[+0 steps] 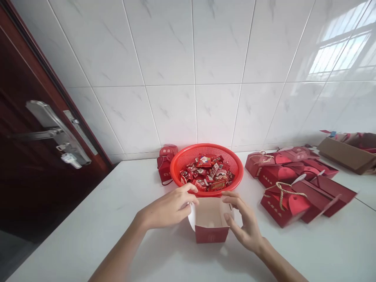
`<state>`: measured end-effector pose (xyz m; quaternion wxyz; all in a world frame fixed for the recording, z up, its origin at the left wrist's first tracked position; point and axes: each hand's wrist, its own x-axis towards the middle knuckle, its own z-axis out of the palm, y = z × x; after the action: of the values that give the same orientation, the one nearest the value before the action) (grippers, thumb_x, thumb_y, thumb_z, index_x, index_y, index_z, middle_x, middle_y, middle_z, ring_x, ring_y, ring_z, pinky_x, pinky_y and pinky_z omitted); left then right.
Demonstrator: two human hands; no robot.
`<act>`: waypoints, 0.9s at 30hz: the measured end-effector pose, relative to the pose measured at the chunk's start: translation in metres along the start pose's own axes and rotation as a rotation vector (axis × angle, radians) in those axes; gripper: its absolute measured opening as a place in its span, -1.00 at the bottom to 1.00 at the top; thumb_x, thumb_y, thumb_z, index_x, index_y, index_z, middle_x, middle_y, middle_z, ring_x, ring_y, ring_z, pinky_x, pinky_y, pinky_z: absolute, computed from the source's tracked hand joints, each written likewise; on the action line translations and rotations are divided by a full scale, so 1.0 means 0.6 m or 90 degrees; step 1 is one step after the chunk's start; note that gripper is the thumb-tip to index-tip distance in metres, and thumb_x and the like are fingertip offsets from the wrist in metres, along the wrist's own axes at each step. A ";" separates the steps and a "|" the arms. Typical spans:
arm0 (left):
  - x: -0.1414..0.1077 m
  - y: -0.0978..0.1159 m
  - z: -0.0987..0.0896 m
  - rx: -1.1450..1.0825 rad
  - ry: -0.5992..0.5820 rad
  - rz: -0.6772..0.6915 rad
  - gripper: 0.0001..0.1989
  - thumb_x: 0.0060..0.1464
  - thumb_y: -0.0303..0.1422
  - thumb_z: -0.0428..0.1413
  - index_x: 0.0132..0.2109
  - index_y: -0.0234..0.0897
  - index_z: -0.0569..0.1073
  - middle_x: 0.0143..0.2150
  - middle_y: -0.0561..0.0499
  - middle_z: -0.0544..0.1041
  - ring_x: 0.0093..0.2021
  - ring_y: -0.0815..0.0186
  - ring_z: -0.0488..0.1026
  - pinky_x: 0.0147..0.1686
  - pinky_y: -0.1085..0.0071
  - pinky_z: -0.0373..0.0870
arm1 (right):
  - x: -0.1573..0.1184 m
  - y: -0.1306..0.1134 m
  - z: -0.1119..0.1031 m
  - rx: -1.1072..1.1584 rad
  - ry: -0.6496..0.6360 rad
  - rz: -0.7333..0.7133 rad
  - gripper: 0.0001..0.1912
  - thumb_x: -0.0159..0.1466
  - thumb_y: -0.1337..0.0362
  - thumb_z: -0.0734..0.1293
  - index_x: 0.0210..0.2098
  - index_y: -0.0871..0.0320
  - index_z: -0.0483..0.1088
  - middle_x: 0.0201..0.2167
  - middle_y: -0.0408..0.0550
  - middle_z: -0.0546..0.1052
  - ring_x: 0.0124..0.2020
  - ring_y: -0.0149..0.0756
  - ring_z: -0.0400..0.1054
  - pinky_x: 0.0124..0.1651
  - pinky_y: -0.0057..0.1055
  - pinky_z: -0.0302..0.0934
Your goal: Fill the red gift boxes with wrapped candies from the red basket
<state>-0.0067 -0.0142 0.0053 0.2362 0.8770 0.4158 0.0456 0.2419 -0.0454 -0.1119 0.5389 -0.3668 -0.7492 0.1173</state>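
An open red paper box with a pale inside stands on the white table, its side flaps spread out. My left hand is at the box's left flap, fingers bent and apart. At the right flap is my right hand, its thumb and fingers parted. Neither hand has closed on anything. Just behind the box sits a red plastic basket holding many wrapped candies.
A closed small red box stands left of the basket. Several red boxes, some with rope handles, lie on the right. Farther right is a cardboard box. A tiled wall rises behind; a dark door is at left.
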 end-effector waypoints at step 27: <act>0.133 -0.078 -0.017 -0.061 0.082 -0.089 -0.60 0.25 -0.21 -0.03 0.08 -0.24 0.53 0.12 -0.09 0.54 0.07 0.13 0.47 0.05 0.30 0.41 | 0.245 0.095 0.014 -0.296 -0.580 0.318 -0.48 0.01 0.02 0.56 -0.07 0.04 0.53 -0.09 0.01 0.60 -0.05 -0.01 0.49 -0.19 -0.33 0.34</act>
<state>0.0091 0.0747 -0.0163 0.2537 0.8288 0.4875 0.1050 0.2365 0.0958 -0.0414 0.0222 -0.5539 -0.8028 0.2196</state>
